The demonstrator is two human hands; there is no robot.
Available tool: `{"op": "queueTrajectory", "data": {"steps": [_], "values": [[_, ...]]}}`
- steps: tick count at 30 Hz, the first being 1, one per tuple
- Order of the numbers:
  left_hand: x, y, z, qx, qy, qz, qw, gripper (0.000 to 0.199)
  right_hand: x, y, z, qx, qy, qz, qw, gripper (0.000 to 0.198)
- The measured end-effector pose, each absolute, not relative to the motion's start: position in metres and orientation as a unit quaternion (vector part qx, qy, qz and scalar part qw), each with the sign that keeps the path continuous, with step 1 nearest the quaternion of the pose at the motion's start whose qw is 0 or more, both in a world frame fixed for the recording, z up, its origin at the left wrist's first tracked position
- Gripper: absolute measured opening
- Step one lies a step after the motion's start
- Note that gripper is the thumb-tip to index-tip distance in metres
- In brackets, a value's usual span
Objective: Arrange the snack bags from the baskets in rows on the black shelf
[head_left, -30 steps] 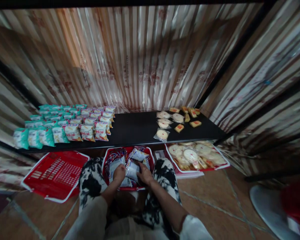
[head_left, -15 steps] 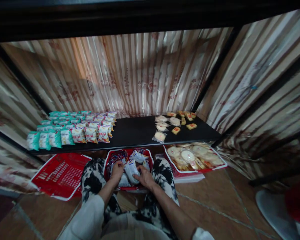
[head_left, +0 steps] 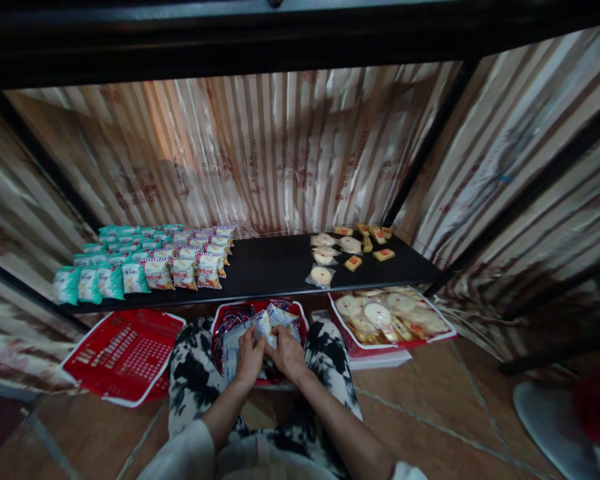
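Note:
Between my knees sits a red basket (head_left: 305, 319) with a white rim, holding several white-and-blue snack packets (head_left: 233, 345). Over it my left hand (head_left: 250, 353) and my right hand (head_left: 286, 350) come close together, fingers closed around one snack packet (head_left: 264, 327). That packet is partly hidden by my fingers. On the left of the black shelf (head_left: 270, 263) stand rows of teal snack packets (head_left: 111, 281) and, beside them, white-and-orange snack packets (head_left: 184, 272).
Round wrapped biscuits (head_left: 321, 276) and small yellow packets (head_left: 353, 263) lie on the shelf's right. A tipped red basket (head_left: 130, 353) is at my left; another basket (head_left: 453, 330) full of round biscuits is at my right. Metal posts (head_left: 430, 143) and a curtain (head_left: 280, 147) enclose the shelf.
My hands have drawn closer together, the left one moving right. The packet between them has been raised and turned over the basket. The shelf goods have not moved.

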State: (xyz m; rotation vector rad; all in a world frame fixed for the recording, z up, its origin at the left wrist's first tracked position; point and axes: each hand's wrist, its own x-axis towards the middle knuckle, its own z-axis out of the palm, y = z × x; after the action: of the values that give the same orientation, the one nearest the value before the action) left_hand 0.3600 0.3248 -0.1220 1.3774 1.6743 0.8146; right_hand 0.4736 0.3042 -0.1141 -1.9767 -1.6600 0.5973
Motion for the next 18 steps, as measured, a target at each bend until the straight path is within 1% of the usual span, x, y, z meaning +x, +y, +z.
{"op": "queueTrajectory", "data": {"steps": [3, 6, 9, 14, 18], "values": [[0.361, 0.331, -0.124, 0.508, 0.661, 0.348, 0.429, 0.037, 0.474, 0.307, -0.116, -0.703, -0.621, 0.223, 0.265, 0.034], [0.360, 0.338, -0.122, 0.473, 0.655, 0.377, 0.452, 0.035, 0.476, 0.312, -0.117, -0.675, -0.628, 0.253, 0.293, 0.032], [0.359, 0.345, -0.118, 0.431, 0.631, 0.405, 0.503, 0.038, 0.479, 0.318, -0.115, -0.645, -0.630, 0.287, 0.324, 0.029], [0.357, 0.357, -0.119, 0.363, 0.560, 0.420, 0.615, 0.041, 0.482, 0.330, -0.110, -0.618, -0.627, 0.315, 0.356, 0.030], [0.357, 0.369, -0.124, 0.330, 0.532, 0.433, 0.648, 0.045, 0.482, 0.338, -0.108, -0.613, -0.611, 0.338, 0.370, 0.031]]}}
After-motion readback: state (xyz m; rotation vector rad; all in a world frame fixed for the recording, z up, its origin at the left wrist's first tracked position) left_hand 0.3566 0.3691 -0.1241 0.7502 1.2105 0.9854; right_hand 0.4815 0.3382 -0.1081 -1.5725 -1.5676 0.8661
